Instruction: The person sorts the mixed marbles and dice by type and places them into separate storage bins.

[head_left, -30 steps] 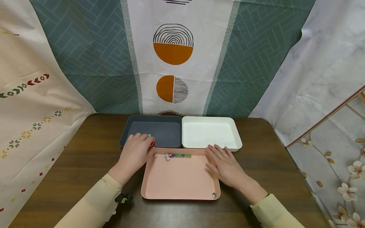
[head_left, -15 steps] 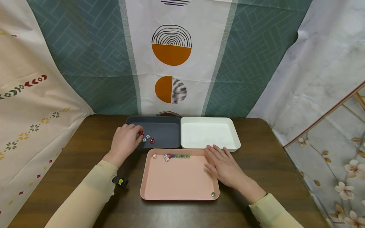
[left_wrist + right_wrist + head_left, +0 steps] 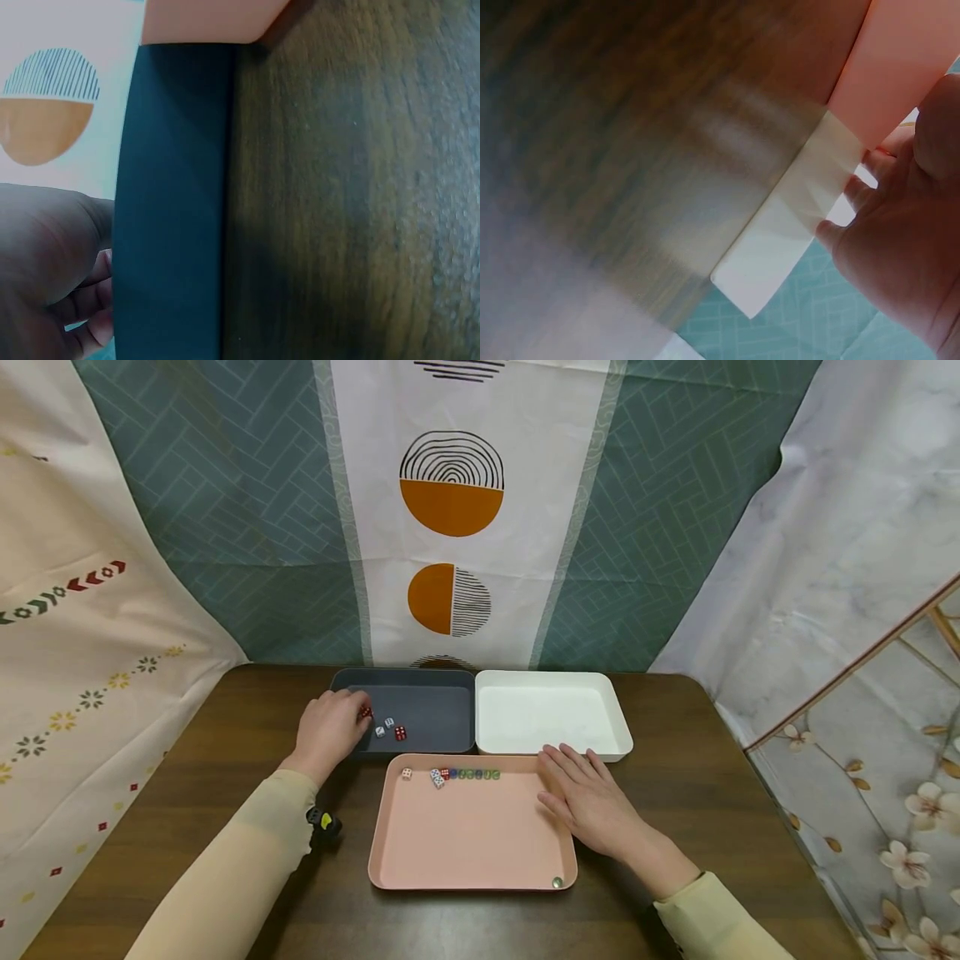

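Note:
My left hand [image 3: 330,731] reaches over the near left part of the dark grey tray [image 3: 431,697], its fingers curled and pinching a red die [image 3: 366,712] that they partly hide. Beside it in that tray lie another red die [image 3: 401,733] and two white dice [image 3: 380,732]. The left wrist view shows the curled fingers behind the tray's wall [image 3: 172,202], with the die hidden. My right hand [image 3: 588,797] rests flat, fingers straight, over the far right corner of the pink tray [image 3: 472,835], fingertips at the white tray's near edge.
Along the pink tray's far side sit a white die [image 3: 407,773], more white dice [image 3: 437,782], a red die [image 3: 445,773] and a row of several glass marbles [image 3: 470,774]. One green marble [image 3: 557,883] lies in its near right corner. A white tray [image 3: 551,714] adjoins the grey one.
My left hand has moved left from the pink tray's far left corner into the grey tray, carrying the red die. The right hand has stayed in place. The lone marble has shifted slightly.

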### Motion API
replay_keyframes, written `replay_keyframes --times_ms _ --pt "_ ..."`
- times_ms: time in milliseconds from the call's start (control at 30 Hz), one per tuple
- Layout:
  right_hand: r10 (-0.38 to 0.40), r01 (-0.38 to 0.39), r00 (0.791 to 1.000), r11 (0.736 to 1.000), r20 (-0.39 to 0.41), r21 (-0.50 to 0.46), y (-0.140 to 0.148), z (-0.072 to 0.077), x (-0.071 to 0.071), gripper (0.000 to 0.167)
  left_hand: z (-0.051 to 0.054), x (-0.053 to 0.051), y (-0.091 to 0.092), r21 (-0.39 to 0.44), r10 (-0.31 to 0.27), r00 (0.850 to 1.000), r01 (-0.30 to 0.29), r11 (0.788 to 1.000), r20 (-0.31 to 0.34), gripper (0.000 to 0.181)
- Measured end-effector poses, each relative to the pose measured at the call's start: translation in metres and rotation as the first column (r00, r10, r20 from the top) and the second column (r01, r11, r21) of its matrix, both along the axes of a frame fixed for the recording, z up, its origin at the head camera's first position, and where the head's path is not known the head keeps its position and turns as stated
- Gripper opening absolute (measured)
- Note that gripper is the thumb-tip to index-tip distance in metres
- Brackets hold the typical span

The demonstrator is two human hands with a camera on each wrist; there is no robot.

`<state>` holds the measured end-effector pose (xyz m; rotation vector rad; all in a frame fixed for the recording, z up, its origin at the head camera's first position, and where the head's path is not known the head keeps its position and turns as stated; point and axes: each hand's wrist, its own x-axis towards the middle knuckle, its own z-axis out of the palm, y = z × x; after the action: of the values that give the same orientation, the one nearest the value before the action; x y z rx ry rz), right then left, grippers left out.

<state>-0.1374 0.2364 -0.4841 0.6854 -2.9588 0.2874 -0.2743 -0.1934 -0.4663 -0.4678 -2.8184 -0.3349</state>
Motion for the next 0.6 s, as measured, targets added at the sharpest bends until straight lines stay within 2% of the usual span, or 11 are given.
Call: replay_keyframes --times_ms 133,333,600 --pt "0.002 -0.002 1.000 1.000 -0.001 -0.002 0.000 0.000 0.000 0.069 -0.004 -0.003 0.000 -0.009 0.000 1.000 0.000 1.000 -0.005 0.019" --pt "0.006 -0.006 1.000 1.000 -0.003 -0.003 0.001 -0.001 0.000 0.069 -0.011 -0.006 -0.001 -0.016 0.002 1.000 -0.001 1.000 0.024 0.019" --pt "0.009 -0.009 1.000 1.000 -0.003 0.000 0.001 -0.002 0.000 0.070 -0.015 -0.008 -0.001 -0.027 0.002 0.998 0.000 1.000 0.056 0.018"
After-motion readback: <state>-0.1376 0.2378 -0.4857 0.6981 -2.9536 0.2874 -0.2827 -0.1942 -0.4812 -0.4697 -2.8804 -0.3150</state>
